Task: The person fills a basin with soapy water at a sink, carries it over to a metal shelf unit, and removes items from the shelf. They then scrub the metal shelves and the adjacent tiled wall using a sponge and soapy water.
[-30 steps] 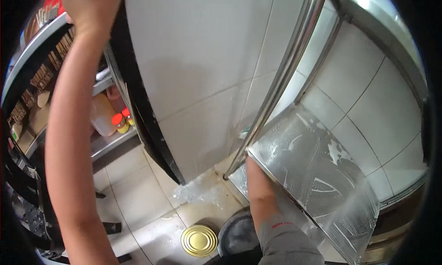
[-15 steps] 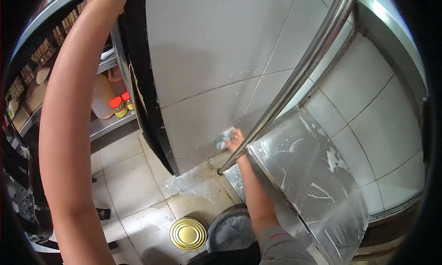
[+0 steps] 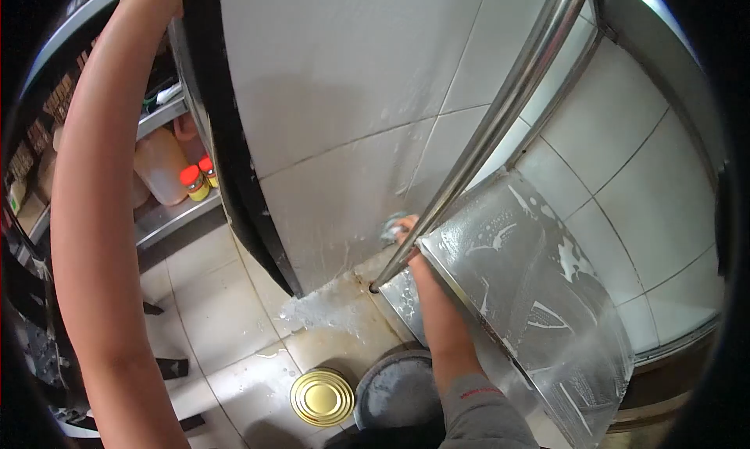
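pole (image 3: pixel 486 137) partly hiding right hand (image 3: pixel 405 226), tin (image 3: pixel 323 397), tub (image 3: pixel 364 390)

Pad (image 3: pixel 393 229): held left of pole (image 3: pixel 504 109)
Tin (image 3: pixel 322 397), tub (image 3: pixel 366 380): set before pole
Shelf (image 3: pixel 500 269): seen right of pole

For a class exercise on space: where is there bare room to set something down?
There is bare floor between the shelf and tin. It's crowded where the tin is beside the basin, and where the right hand holds a pad near the pole.
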A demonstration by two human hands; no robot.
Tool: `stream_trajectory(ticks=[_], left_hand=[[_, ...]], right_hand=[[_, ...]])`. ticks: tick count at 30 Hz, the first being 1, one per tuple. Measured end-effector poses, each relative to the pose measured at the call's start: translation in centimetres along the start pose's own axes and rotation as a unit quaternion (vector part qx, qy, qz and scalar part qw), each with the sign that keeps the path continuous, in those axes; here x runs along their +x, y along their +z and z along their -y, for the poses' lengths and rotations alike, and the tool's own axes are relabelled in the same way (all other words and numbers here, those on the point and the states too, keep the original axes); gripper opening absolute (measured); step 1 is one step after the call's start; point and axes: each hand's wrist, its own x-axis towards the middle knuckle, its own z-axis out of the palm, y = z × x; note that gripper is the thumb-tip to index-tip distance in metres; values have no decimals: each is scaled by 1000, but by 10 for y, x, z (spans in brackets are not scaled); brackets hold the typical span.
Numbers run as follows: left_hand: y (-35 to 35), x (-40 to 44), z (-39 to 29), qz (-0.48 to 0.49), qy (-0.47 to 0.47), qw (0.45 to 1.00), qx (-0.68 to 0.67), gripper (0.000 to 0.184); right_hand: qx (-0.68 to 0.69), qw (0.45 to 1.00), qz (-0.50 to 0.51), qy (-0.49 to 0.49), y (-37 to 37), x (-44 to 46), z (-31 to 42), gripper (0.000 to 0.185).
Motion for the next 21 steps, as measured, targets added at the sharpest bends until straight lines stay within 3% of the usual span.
stream_trajectory(ticks=[1,2,4,5,6,7,9,10,15,17,20,21], left_hand=[[7,3,8,-17,27,999,39,39],[12,-5,-5,-28,24,998,-42,32],[10,-2,-11,46,-74,996,-34,25],[5,2,3,59,65,995,-48,24],[9,1,-2,36,53,997,-51,25],[12,-5,-9,15,39,998,-53,25],[16,-8,-6,-7,79,997,-16,25],[18,-9,-4,-20,99,995,3,25],[13,-4,-8,-19,44,999,-22,26],[17,2,-27,-108,12,994,-17,27],[20,4,-45,-86,-52,994,-32,32],[16,4,-24,-30,-17,999,-39,33]], right_hand=[[9,998,-58,-18,-7,7,22,30],[19,992,-117,-40,-13,18,48,32],[40,970,-219,-97,-19,58,99,35],[53,955,-263,-127,-17,86,122,37],[36,943,-289,-162,-16,116,138,39],[-8,930,-309,-199,-19,137,143,40],[-256,853,-356,-285,-56,169,121,41],[-189,864,-394,-248,-79,195,61,41],[-103,949,-290,-70,-43,69,12,40],[-98,956,-271,-52,-34,48,15,40],[-94,957,-270,-48,-41,36,23,39],[-96,957,-271,-49,-44,35,26,39]])
